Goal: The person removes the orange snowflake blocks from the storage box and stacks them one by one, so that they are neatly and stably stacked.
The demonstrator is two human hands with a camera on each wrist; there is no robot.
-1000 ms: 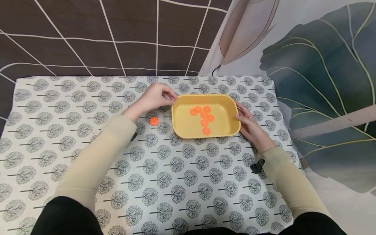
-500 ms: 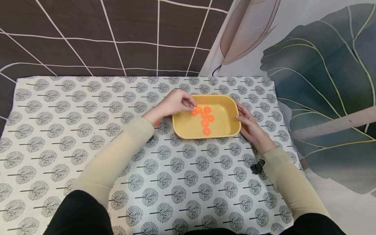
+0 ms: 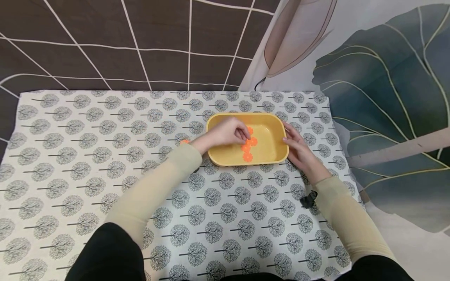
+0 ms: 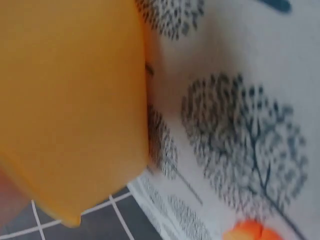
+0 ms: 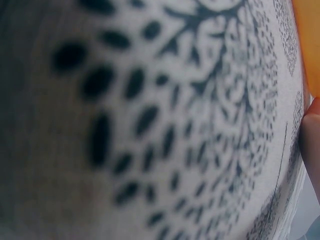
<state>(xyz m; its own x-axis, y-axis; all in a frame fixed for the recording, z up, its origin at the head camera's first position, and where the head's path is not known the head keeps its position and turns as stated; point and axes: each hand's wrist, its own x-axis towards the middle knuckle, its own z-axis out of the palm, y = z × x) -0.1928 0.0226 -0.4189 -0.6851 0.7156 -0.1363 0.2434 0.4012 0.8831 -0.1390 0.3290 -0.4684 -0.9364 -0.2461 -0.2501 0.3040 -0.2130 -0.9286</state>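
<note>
In the head view, my left hand [image 3: 230, 132] reaches over the left side of a yellow tray [image 3: 270, 157], fingers bent down at the small orange flower-shaped pieces [image 3: 247, 157] lying inside. Its fingertips hide some of these pieces, and whether they pinch one is hidden. My right hand [image 3: 299, 150] grips the tray's right end, thumb over the rim and fingers along the outer wall. On the cloth left of the tray lies another orange piece [image 3: 184, 141], partly covered by the left forearm. The left wrist view shows the tray's outer wall [image 4: 75, 100] and that lobed orange piece [image 4: 252, 231].
A white tablecloth [image 3: 88, 171] printed with grey trees covers the table. Behind it hangs a dark cloth [image 3: 161, 68] with white grid lines. A leaf-patterned curtain [image 3: 379, 117] borders the right side. The right wrist view shows mostly blurred tablecloth [image 5: 200, 125].
My left hand has moved right, from the tray's left rim to the orange pieces inside. Its forearm now partly covers the loose piece. The right hand and tray have stayed put.
</note>
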